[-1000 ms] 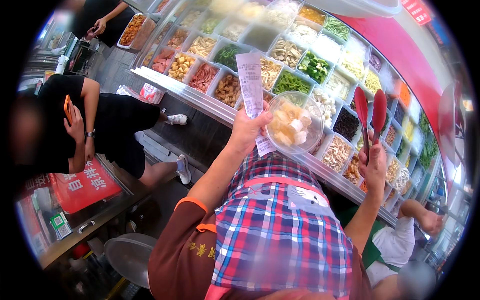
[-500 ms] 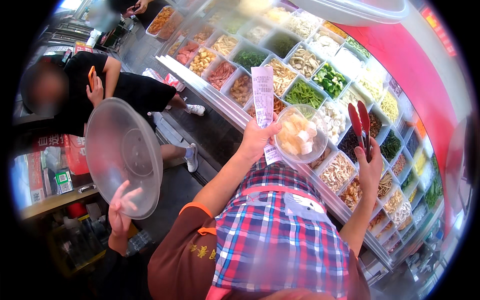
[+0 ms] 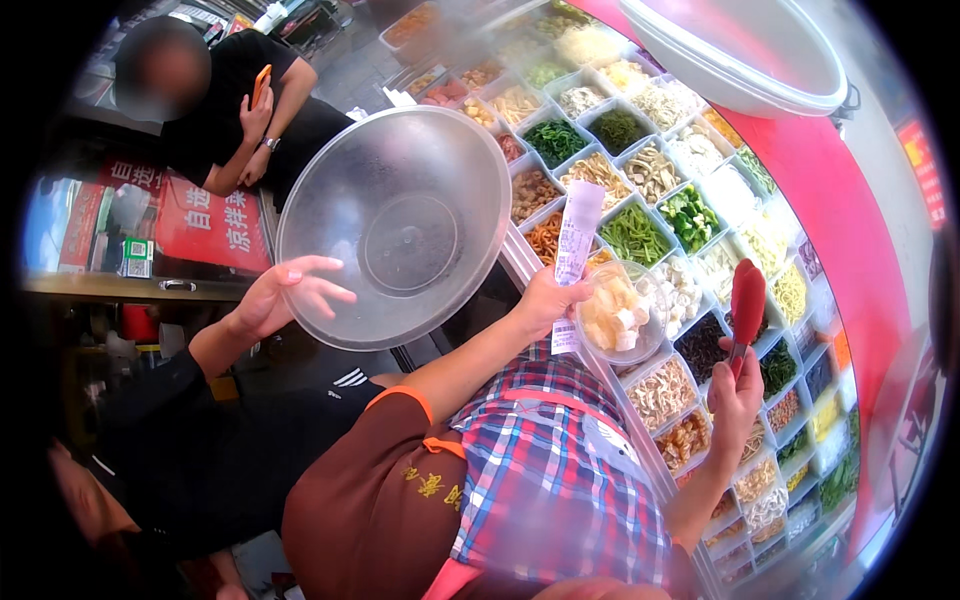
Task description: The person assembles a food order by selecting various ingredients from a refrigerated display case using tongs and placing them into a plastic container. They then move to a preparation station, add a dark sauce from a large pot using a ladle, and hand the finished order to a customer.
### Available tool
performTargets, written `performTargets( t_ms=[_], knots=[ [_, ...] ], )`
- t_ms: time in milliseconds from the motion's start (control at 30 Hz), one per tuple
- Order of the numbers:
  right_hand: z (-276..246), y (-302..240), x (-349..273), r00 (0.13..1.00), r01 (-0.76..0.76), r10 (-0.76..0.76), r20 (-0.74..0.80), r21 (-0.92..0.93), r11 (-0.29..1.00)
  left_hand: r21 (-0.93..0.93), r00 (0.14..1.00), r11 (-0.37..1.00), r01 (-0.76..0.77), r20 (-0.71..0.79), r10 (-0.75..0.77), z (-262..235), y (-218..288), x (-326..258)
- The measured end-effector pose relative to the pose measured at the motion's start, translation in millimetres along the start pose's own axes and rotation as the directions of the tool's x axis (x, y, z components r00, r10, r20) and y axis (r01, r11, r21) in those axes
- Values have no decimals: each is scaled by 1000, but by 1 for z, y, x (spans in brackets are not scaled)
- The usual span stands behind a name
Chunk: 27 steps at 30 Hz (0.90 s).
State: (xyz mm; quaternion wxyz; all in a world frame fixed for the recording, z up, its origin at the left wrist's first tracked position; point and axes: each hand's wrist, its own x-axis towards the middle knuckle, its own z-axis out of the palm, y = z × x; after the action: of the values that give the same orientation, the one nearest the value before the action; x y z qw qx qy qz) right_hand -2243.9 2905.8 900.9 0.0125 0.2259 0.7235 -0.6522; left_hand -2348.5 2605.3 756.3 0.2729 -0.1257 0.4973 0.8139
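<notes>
Between its thumb and fingers, my left hand point(image 3: 552, 303) grips a clear round tub point(image 3: 657, 298) and a long printed paper slip point(image 3: 579, 235). Pale, chunky food pieces point(image 3: 612, 314) lie in the tub. My right hand point(image 3: 736, 392) is closed round a pair of tongs point(image 3: 748, 303), whose red tips point up and overlap from this angle. Both hands are over the near edge of a display of square food bins. Shredded pale food point(image 3: 658, 393) fills a bin below the tub. Dark food point(image 3: 703, 345) lies in another bin between my hands.
At my left, a co-worker's hand point(image 3: 290, 298) is at a large translucent bowl point(image 3: 400, 215), which overlaps the display's edge. A person with an orange phone point(image 3: 261, 86) stands beyond. White basins point(image 3: 740, 50) hang over the far side, along a red counter band point(image 3: 800, 170).
The large translucent bowl has moved right, toward the display, and more of the co-worker shows. The tong tips, apart before, now look together. My hands still hold the same things.
</notes>
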Motion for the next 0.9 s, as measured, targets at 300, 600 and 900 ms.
performTargets(
  t_ms=[300, 600, 900],
  knots=[
    [212, -124, 27, 776, 90, -99, 622, 47, 995, -95, 962, 959, -266, -93, 257, 22, -16, -16],
    [171, -226, 3, 845, 310, -442, 302, 397, 864, -60, 986, 989, -136, -102, 130, -42, 42, -47],
    [-39, -296, 76, 771, 538, -468, -432, 48, 841, -87, 997, 994, -71, -28, 69, -105, 94, 39]
  ],
)
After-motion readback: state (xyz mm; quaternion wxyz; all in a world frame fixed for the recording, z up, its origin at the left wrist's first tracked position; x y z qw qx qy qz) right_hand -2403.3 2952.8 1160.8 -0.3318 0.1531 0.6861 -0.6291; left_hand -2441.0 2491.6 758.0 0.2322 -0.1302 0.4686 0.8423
